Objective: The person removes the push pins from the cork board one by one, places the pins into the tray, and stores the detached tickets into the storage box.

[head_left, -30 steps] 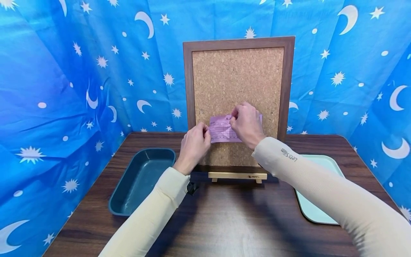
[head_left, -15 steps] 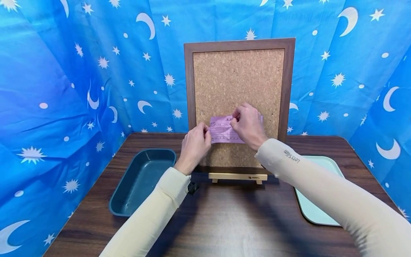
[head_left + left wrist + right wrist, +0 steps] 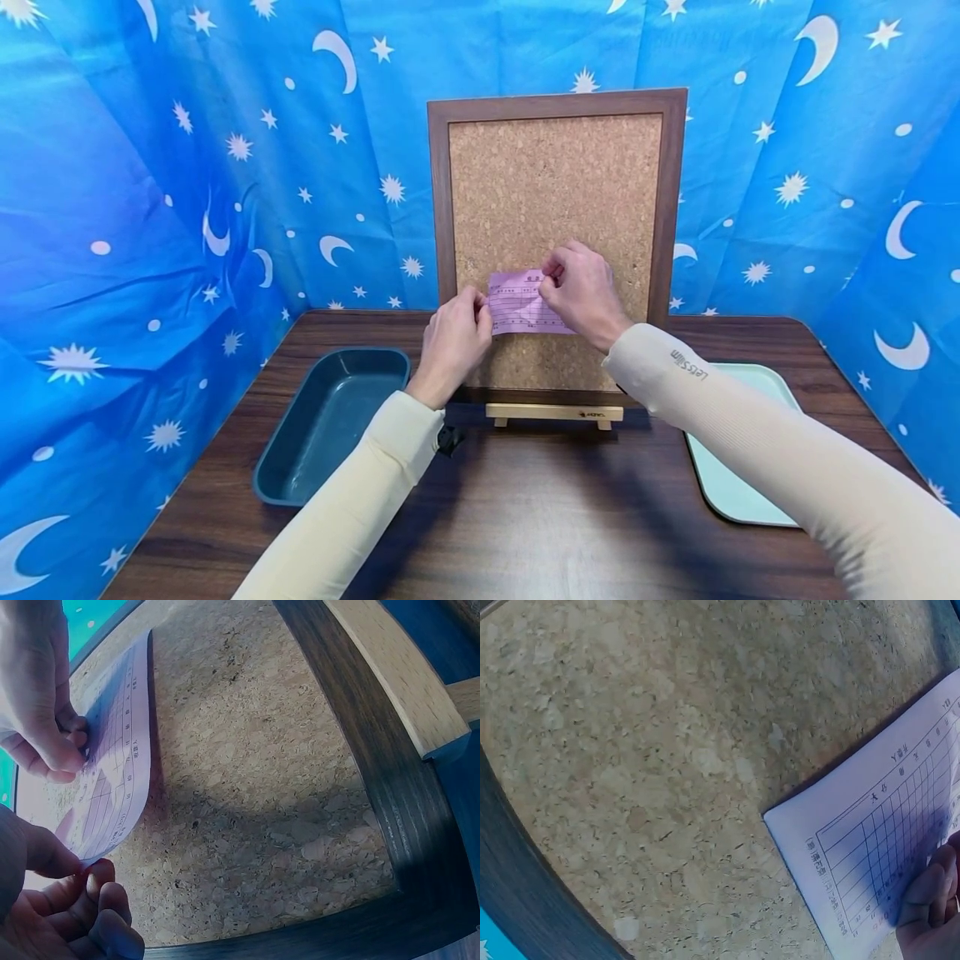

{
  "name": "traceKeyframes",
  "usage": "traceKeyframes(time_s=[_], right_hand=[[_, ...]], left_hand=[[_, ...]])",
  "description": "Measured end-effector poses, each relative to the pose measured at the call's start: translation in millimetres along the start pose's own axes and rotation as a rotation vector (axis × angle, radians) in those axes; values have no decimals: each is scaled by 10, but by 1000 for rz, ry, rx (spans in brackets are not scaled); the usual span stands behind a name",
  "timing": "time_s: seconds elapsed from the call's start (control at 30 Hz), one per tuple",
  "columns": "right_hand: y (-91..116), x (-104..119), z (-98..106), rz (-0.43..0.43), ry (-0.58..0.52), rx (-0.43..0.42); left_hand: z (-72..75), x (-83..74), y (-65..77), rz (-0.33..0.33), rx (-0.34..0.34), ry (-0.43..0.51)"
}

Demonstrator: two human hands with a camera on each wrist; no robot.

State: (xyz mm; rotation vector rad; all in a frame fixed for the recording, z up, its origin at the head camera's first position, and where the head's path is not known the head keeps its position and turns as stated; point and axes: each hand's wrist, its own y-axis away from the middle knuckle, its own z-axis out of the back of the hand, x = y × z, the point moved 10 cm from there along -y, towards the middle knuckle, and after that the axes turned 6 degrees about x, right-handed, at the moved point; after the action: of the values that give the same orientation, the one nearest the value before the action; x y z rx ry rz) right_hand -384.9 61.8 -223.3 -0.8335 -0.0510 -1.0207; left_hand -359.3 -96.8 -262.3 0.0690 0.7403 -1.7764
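Note:
A pink printed paper form (image 3: 516, 310) lies against a framed corkboard (image 3: 555, 192), low on its cork face. My left hand (image 3: 455, 333) pinches the form's left edge between thumb and forefinger; in the left wrist view that end of the form (image 3: 112, 787) bows away from the cork. My right hand (image 3: 585, 292) is at the form's upper edge, thumb and fingers curled together in a pinch against the paper. What sits between those fingertips (image 3: 930, 889) is hidden. In the right wrist view, the form's free corner lies near the cork, with a thin shadow along its edge.
The board stands upright on a small wooden easel (image 3: 555, 412) on the dark wood table (image 3: 525, 517). A deep teal tray (image 3: 337, 425) stands at the left, and a flat mint tray (image 3: 738, 492) lies at the right, partly under the right sleeve. Blue starry cloth (image 3: 375, 150) hangs behind.
Both hands keep their places on the form. The right wrist and forearm have shifted slightly to the right and down.

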Motion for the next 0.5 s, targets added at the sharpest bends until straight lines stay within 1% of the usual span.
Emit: traceKeyframes(time_s=[0.13,0.3,0.4,0.5], right_hand=[[13,6,8,31,-17,3],[37,5,-1,74,-54,19],[75,2,-1,111,-75,32],[112,-11,-2,127,-86,56]], left_hand=[[10,-6,-2,-7,-7,2],[26,9,3,4,-8,13],[33,33,18,7,-11,17],[47,97,54,5,-17,18]])
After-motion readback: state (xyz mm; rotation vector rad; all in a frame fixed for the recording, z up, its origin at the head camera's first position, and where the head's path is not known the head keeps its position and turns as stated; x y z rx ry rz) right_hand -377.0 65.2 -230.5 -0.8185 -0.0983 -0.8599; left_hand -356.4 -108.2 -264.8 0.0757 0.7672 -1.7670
